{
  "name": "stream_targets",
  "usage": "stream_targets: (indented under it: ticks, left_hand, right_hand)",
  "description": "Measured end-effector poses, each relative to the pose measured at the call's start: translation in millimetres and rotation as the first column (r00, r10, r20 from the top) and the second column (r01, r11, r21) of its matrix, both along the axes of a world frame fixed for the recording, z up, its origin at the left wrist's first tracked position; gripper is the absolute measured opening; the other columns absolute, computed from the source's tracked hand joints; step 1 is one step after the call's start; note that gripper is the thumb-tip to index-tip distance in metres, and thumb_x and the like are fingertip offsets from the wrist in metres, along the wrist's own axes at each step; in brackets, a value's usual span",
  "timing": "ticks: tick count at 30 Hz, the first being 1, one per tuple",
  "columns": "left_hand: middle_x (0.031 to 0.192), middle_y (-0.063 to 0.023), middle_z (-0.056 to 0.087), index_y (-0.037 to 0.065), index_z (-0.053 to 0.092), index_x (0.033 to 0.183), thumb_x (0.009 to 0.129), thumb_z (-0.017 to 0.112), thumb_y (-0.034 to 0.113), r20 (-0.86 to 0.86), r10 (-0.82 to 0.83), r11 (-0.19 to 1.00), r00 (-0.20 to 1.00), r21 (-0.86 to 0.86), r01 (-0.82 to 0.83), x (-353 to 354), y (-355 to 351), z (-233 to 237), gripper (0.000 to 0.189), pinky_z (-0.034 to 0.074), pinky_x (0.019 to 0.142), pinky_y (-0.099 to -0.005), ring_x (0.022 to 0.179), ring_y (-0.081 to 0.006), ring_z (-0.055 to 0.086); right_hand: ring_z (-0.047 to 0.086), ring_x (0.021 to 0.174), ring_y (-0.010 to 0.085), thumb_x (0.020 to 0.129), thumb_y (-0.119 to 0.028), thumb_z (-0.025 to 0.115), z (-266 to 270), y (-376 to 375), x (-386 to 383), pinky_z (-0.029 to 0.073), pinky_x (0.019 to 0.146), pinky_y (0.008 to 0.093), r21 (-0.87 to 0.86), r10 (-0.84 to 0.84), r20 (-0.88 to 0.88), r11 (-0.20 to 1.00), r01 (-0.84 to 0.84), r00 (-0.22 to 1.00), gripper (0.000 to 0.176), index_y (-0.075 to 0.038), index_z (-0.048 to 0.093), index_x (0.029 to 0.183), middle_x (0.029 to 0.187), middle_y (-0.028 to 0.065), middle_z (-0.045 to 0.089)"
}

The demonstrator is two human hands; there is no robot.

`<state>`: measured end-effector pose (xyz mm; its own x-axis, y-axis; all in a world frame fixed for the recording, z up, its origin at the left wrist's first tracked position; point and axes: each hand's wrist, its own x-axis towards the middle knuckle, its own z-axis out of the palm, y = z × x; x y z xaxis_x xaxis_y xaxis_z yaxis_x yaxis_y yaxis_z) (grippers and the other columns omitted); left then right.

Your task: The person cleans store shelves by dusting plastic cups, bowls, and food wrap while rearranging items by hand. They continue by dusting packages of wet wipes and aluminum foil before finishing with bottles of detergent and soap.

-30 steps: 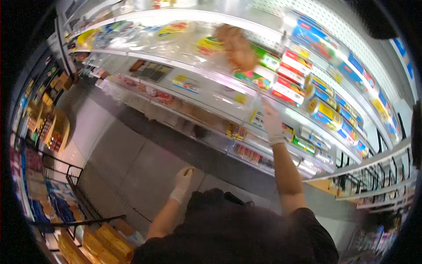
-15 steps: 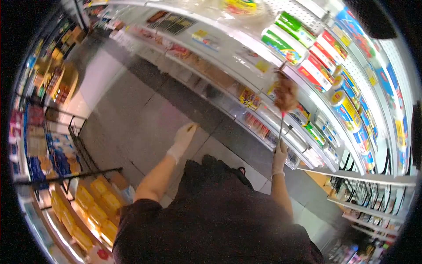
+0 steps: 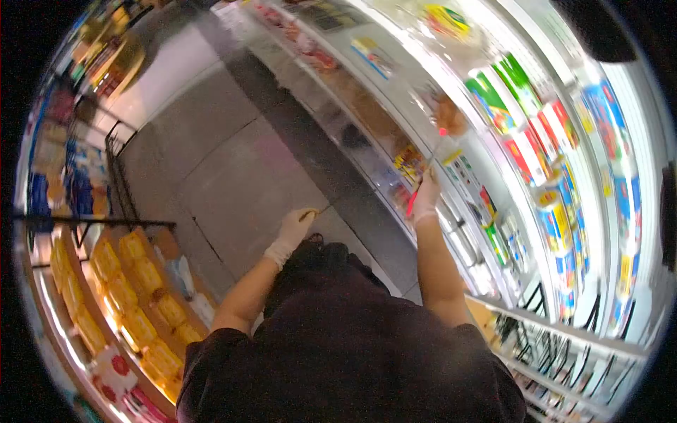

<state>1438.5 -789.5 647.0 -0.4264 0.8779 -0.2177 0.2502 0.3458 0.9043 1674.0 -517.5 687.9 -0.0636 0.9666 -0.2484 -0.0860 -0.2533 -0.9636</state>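
My right hand (image 3: pixel 426 199), in a pale glove, is closed around the handle of a duster with a pink part showing below the fist. The brown, fluffy duster head (image 3: pixel 448 115) is blurred and lies over a shelf among packaged goods. My left hand (image 3: pixel 296 227), also gloved, is held above the floor with its fingers pressed around a small yellowish thing I cannot make out. Near the duster, yellow and red packets (image 3: pixel 408 163) stand on a lower shelf.
White shelving (image 3: pixel 486 134) with green, red and blue packages runs along the right. Yellow packs (image 3: pixel 134 296) fill a rack at the lower left. A black metal bar (image 3: pixel 99 222) juts over the left side. Wire racks (image 3: pixel 557 345) stand at the lower right; grey tiled floor (image 3: pixel 233 155) lies between.
The view has turned and shifted. My right hand and the duster have moved up and to the left in view, and the duster head is now over the shelf further along.
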Motion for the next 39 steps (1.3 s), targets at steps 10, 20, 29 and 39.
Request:
stream_targets:
  ticks: [10,20,29,39]
  left_hand:
    - [0.101,-0.0120,0.068,0.003,0.066,0.108,0.090,0.054,0.024,0.021,0.350,0.925,0.937,-0.164,-0.342,-34.6,-65.7,16.1,0.029,0.046,0.086,-0.0320,0.096,-0.0226,0.063]
    - [0.105,-0.0110,0.066,0.002,0.067,0.105,0.092,0.052,0.020,0.233,0.269,0.948,0.934,-0.235,-0.215,-27.6,-50.1,-11.0,0.027,0.045,0.087,-0.0310,0.099,-0.0201,0.060]
    - [0.100,-0.0075,0.068,0.001,0.066,0.106,0.092,0.052,0.017,0.184,-0.185,0.963,0.965,-0.161,0.215,1.8,50.6,-1.4,0.026,0.047,0.082,-0.0279,0.091,-0.0159,0.063]
    - [0.099,-0.0083,0.068,0.003,0.067,0.105,0.090,0.053,0.016,0.079,-0.647,0.755,0.758,-0.068,0.652,116.7,151.7,29.1,0.024,0.046,0.084,-0.0286,0.092,-0.0157,0.062]
  right_hand:
    - [0.049,0.059,0.0079,0.091,-0.018,0.055,3.3,26.7,-115.4,0.039,0.052,0.0247,0.092,0.593,0.427,0.722,-0.685,0.682,0.027,-0.005,0.065,0.112,0.069,0.0000,0.058]
    - [0.055,0.069,0.0134,0.091,-0.029,0.056,48.9,13.7,-109.1,0.047,0.069,0.0305,-0.040,0.678,0.484,0.648,-0.760,0.553,0.035,-0.011,0.063,0.119,0.079,-0.0002,0.064]
    - [0.042,0.057,0.0033,0.089,-0.004,0.049,-14.8,-102.4,120.5,0.038,0.051,0.0196,-0.088,-0.487,0.030,0.869,0.488,0.873,0.039,-0.012,0.059,0.126,0.080,-0.0041,0.063]
    - [0.043,0.048,0.0071,0.091,-0.016,0.051,8.4,-83.9,169.4,0.034,0.042,0.0229,-0.285,-0.230,0.063,0.928,0.238,0.971,0.036,-0.008,0.055,0.126,0.062,-0.0017,0.049]
